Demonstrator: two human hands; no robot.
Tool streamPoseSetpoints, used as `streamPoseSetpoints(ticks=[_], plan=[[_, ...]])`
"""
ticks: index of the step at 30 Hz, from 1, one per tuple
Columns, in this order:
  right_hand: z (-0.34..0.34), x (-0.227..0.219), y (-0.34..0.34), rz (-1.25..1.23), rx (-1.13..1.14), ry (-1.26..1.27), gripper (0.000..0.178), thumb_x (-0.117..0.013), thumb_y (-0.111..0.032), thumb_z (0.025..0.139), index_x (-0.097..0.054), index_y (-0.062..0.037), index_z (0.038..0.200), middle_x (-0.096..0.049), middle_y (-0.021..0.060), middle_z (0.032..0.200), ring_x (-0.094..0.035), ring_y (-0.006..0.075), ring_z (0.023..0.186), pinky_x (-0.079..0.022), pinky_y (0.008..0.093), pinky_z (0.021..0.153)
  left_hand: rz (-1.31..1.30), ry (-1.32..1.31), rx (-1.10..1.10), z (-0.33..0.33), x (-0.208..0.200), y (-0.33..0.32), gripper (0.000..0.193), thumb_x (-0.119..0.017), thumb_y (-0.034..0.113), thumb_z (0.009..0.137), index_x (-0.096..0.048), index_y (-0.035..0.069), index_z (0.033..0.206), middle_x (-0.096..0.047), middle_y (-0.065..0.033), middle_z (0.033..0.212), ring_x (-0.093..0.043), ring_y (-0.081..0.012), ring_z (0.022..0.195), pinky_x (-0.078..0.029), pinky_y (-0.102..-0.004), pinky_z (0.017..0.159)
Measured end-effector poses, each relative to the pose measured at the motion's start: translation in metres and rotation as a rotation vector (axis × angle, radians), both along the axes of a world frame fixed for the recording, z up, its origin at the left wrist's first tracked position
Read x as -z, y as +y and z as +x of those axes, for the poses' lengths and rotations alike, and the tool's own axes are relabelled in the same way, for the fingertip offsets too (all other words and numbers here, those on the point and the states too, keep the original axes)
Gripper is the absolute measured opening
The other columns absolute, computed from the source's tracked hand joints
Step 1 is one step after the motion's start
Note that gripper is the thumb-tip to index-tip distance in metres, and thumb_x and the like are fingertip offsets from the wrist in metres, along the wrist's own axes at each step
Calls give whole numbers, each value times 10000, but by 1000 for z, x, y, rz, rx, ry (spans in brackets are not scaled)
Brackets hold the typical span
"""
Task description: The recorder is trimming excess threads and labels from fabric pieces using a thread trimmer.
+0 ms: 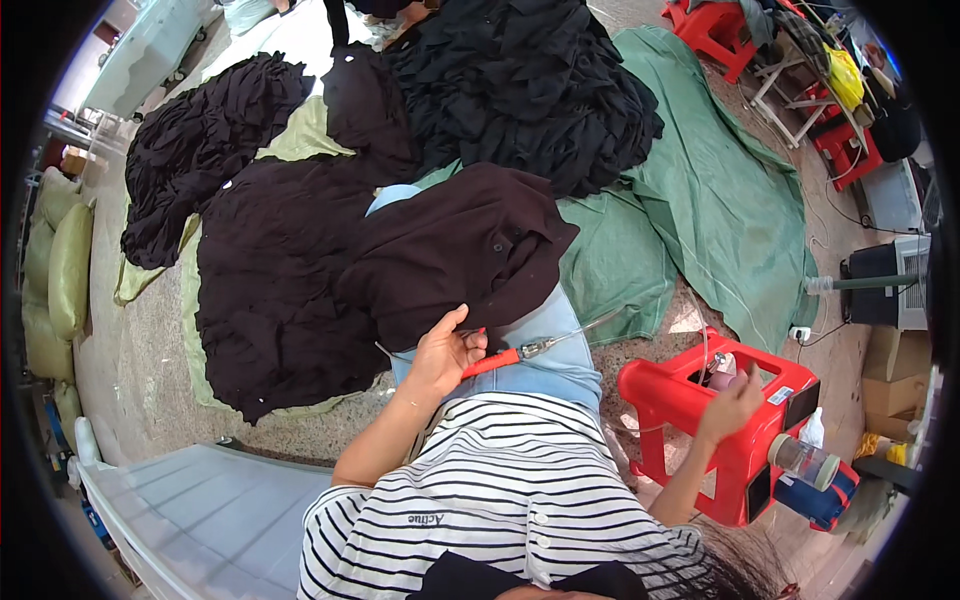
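Draping over our lap: the dark garment (pixel 450 245), buttons (pixel 498 247) uppermost, probably so we see them close up.
Left hand (pixel 440 362): curled at the end of our red-handled tool (pixel 495 362), above the jeans (pixel 565 378); we cannot tell whether it grips.
Right hand (pixel 735 408): over the red stool (pixel 745 472); whether open or closed, we cannot tell.
Black pile (pixel 530 90): on green sheeting (pixel 725 200), likely sparing our cloth floor dirt.
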State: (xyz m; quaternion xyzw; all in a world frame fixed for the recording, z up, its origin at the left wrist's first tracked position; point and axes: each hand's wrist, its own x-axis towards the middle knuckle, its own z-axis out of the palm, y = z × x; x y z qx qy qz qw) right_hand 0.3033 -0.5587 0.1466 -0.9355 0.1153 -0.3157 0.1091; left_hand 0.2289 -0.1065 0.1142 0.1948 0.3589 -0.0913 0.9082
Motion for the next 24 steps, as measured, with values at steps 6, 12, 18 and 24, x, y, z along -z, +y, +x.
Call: streamPoseSetpoints(ticks=[6, 12, 18, 24], plan=[[-61, -6, -88, -513, 234, 48, 318, -577, -224, 986, -652, -75, 1257, -611, 158, 927, -606, 336, 844, -483, 467, 727, 20, 24, 214, 10, 8, -7, 376, -633, 393, 959, -635, 18, 936, -671, -94, 769, -658, -204, 628, -558, -320, 570], [-35, -8, -64, -473, 273, -60, 334, -628, -225, 947, -657, -63, 1238, -598, 132, 906, -588, 326, 852, -467, 469, 732, 246, -39, 373, -16, -12, 1, 482, -474, 454, 1033, -666, 20, 954, -685, -105, 755, -601, -186, 542, -483, -302, 486], [-75, -14, -89, -285, 519, -60, 306, -657, -205, 921, -682, -74, 1197, -605, 107, 994, -582, 315, 943, -468, 451, 773, 616, -201, 463, -5, -35, -3, 274, -544, 269, 1035, -622, 38, 911, -579, -30, 631, -527, -89, 516, -413, -221, 480], [-69, -13, -119, -526, 377, 36, 272, -602, -175, 945, -662, -79, 1193, -644, 129, 1093, -594, 302, 1068, -459, 450, 911, 924, -239, 377, -1, -49, 3, 141, -610, 126, 987, -654, 3, 933, -585, 5, 699, -530, -58, 592, -405, -211, 517]])
